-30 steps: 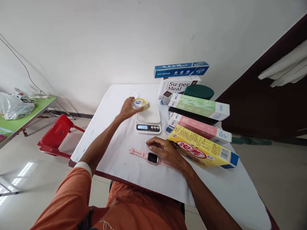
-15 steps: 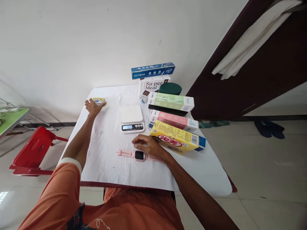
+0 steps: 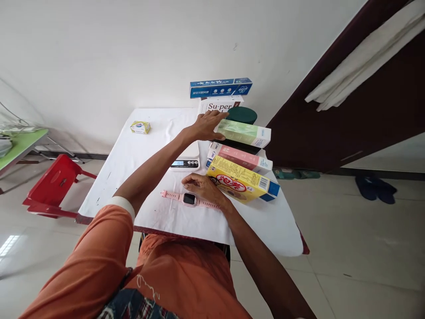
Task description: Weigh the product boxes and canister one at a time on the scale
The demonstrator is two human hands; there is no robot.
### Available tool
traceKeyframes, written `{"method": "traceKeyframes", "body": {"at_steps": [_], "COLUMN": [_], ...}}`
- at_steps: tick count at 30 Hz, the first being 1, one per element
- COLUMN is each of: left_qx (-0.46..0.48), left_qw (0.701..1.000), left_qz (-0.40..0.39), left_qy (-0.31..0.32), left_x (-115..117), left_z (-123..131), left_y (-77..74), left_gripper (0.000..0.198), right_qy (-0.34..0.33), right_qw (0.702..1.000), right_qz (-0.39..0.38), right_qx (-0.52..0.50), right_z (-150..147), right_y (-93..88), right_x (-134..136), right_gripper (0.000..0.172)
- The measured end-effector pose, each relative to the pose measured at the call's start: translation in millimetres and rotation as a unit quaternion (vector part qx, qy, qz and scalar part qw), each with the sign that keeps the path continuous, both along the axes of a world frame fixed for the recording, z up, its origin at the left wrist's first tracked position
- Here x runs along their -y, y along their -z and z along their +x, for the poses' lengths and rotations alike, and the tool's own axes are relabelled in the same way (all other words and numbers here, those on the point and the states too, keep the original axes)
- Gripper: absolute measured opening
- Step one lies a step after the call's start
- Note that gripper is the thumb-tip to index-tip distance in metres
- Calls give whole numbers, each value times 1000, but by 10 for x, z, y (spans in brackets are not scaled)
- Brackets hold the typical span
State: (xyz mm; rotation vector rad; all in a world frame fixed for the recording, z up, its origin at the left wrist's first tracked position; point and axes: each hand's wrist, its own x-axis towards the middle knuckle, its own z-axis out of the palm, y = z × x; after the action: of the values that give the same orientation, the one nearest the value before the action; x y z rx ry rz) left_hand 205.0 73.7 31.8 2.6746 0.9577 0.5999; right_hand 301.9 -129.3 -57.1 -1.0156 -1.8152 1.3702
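Soft, fairly even light leaves the wall (image 3: 149, 53) pale grey and the door (image 3: 332, 133) nearly black. A bright, gridded glare (image 3: 9, 244) lies on the floor (image 3: 361, 252) at lower left. Wide-angle stretch distorts the edges; digits on the scale (image 3: 188, 156) are too small to read.

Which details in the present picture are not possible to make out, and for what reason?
Head view, scale display: digits too small and blurred.
Head view, scale plate: partly behind the left forearm.
Head view, Su-per Meal box: lower part behind the left hand and green box.
Head view, pink watch: right strap end behind the right wrist.
Head view, white cloth: cut off by the right edge.
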Motion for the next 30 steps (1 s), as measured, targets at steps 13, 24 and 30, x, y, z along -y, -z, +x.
{"method": "traceKeyframes", "body": {"at_steps": [13, 24, 30], "left_qx": [50, 107, 98], "left_qw": [997, 968, 971], "left_qz": [-63, -51, -88], "left_qy": [-16, -222, -200], "left_x": [98, 871, 770], "left_z": [-444, -1976, -1803], "left_y": [-234, 89, 395], "left_gripper": [60, 51, 49], "right_qy": [-5, -4, -9], "right_qw": [1000, 1000, 1000], "right_qz": [8, 21, 25], "right_qx": [-8, 3, -2], "right_z": [0, -8, 3], "right_y": [16, -23, -38], "right_x": [-10, -29, -18], "right_gripper": [20, 23, 24]}}
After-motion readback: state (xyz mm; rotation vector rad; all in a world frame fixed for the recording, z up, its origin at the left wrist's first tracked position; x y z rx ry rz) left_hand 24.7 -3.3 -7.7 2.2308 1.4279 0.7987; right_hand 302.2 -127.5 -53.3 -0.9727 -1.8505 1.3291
